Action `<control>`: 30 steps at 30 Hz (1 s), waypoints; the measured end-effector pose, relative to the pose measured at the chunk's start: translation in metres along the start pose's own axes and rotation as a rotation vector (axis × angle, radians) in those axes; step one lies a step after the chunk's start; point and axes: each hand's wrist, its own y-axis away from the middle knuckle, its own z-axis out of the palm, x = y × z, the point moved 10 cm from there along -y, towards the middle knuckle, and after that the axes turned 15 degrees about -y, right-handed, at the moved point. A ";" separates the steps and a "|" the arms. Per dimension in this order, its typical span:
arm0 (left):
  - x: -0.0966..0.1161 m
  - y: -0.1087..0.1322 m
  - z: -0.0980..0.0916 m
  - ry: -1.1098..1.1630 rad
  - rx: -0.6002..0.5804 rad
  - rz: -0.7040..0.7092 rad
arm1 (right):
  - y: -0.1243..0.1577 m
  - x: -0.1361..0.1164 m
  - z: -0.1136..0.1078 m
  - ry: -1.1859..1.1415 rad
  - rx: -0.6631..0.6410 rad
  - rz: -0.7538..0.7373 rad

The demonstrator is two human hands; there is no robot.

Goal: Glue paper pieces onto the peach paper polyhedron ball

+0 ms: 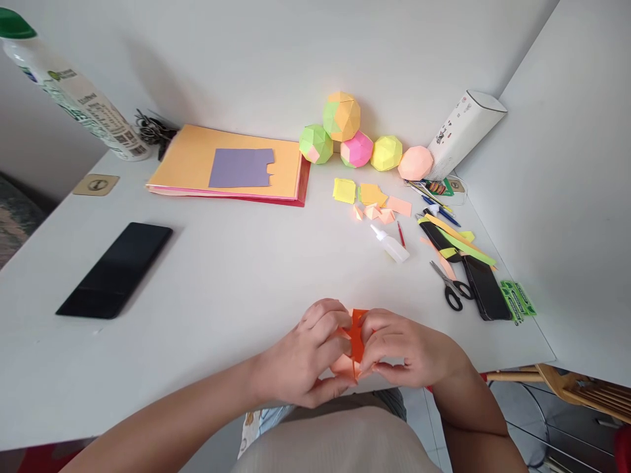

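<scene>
The person's beige top is nearest, just below the front edge of the white surface. A broad stretch of that surface spreads between the black-screened device at left and the glue bottle; a white side panel bounds the right. Scissors, a black smartphone and paper strips crowd that side, beyond the right hand. Along the back are a stack of coloured paper, five faceted paper balls and a white box.

Near the front edge, the left hand and right hand both pinch a folded paper piece between them. It shows bright orange and paler peach, its creased flaps partly hidden by fingers.
</scene>
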 end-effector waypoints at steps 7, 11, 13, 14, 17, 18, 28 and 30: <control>0.008 0.002 -0.001 -0.054 0.028 0.026 | -0.005 -0.005 0.005 0.037 -0.028 -0.039; 0.018 0.004 -0.001 -0.175 0.051 0.115 | -0.005 -0.003 0.010 0.064 -0.052 -0.031; 0.021 0.003 -0.002 -0.212 0.048 0.130 | -0.005 -0.001 0.012 0.084 -0.060 -0.021; 0.021 0.003 -0.003 -0.215 0.046 0.130 | -0.005 -0.001 0.013 0.094 -0.062 -0.017; 0.020 0.002 -0.005 -0.155 0.037 0.110 | -0.005 0.001 0.013 0.106 -0.060 -0.008; 0.019 0.001 -0.006 -0.120 0.034 0.100 | -0.004 0.002 0.012 0.101 -0.056 -0.007; 0.008 0.002 -0.006 0.061 0.046 0.040 | -0.003 0.008 0.001 0.028 0.031 0.043; 0.008 0.002 -0.007 0.065 0.066 0.043 | -0.004 0.007 0.000 0.018 0.038 0.048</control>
